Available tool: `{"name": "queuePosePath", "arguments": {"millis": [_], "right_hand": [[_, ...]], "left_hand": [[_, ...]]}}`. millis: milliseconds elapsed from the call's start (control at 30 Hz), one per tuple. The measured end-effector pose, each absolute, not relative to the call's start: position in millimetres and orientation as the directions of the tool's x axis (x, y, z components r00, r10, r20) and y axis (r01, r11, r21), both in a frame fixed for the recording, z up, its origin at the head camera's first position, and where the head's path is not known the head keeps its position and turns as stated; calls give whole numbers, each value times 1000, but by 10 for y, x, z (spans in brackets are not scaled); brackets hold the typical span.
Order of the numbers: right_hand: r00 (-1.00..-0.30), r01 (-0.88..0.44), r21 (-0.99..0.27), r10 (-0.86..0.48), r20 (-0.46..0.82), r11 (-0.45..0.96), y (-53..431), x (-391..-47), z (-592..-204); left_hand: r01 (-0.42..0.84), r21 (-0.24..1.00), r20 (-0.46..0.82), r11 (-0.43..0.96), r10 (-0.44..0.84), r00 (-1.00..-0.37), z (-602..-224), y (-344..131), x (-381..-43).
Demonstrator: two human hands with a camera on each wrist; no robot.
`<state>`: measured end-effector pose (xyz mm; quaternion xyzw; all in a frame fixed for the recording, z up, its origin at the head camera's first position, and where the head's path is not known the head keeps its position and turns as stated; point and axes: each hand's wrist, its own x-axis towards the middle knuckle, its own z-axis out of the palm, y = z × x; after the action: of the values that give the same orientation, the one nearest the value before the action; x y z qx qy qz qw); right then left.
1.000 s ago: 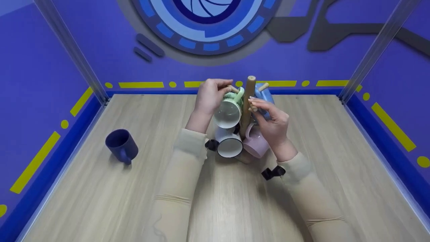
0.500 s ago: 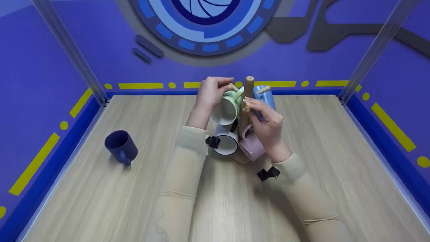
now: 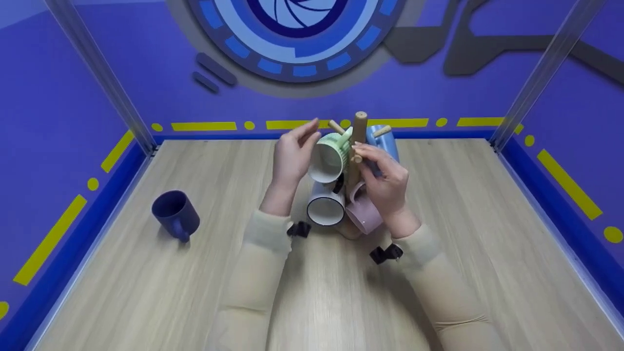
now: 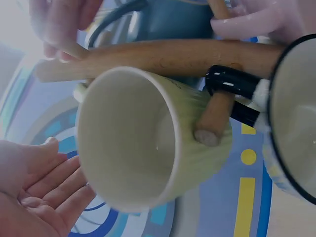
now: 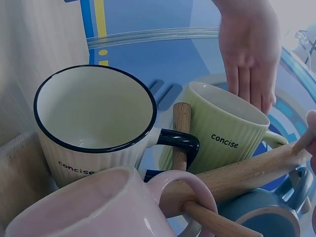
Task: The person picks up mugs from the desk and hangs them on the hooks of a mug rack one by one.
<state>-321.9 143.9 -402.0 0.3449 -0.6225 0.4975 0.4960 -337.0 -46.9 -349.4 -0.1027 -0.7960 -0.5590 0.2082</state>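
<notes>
A wooden mug tree (image 3: 360, 127) stands upright with several mugs hung on its pegs. My right hand (image 3: 388, 183) pinches one of its front pegs (image 3: 358, 159) between thumb and fingers. Just left of the light green mug (image 3: 325, 163), my left hand (image 3: 291, 158) is held with straight fingers and nothing in it. That mug hangs by its handle, its mouth towards me. Below it hangs a white mug (image 5: 94, 111) with a black rim and black handle. A pink mug (image 3: 364, 214) hangs under my right hand, and a blue mug (image 3: 385, 141) is partly hidden behind it.
On the left of the wooden table (image 3: 219, 282) a dark blue mug (image 3: 176, 214) stands upright, its handle towards me. Blue-purple panels (image 3: 136, 58) wall in the back and both sides.
My left hand has let go of the peg by the green mug and drawn back to the left. My right hand has shifted slightly left with its peg as the mug tree turned a little.
</notes>
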Motion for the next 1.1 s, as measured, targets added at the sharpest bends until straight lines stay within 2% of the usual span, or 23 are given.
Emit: {"name": "queuePosePath", "arguments": {"millis": [167,433,567,733,867,967,1100], "right_hand": [[-275,-923,-286,79,958,257,1433,-3215,-4026],[-280,-928,-296,103,955,224,1416,-3220,-4039],[-276,-934,-294,112,954,201,1397,-3222,-4036],[-280,-935,-299,119,953,191,1390,-3224,-4044],[-283,-936,-301,122,951,182,1387,-3230,-4047],[-281,-936,-301,126,951,184,1384,-3232,-4046],[-282,-934,-304,134,950,190,1371,-3229,-4051]], "left_hand": [[424,857,469,292,-105,-877,-3693,-711,-3076],[249,891,344,381,-206,-916,-3909,-1279,-2697],[67,879,246,472,-329,-912,-3925,-1604,-2555],[-242,748,98,617,-464,-880,-3876,-2047,-2385],[-428,663,-15,614,-560,-828,-3902,-2418,-2278],[-532,591,-147,607,-567,-810,-3995,-2651,-2252],[-569,526,-275,632,-507,-817,-4169,-2822,-2280]]}}
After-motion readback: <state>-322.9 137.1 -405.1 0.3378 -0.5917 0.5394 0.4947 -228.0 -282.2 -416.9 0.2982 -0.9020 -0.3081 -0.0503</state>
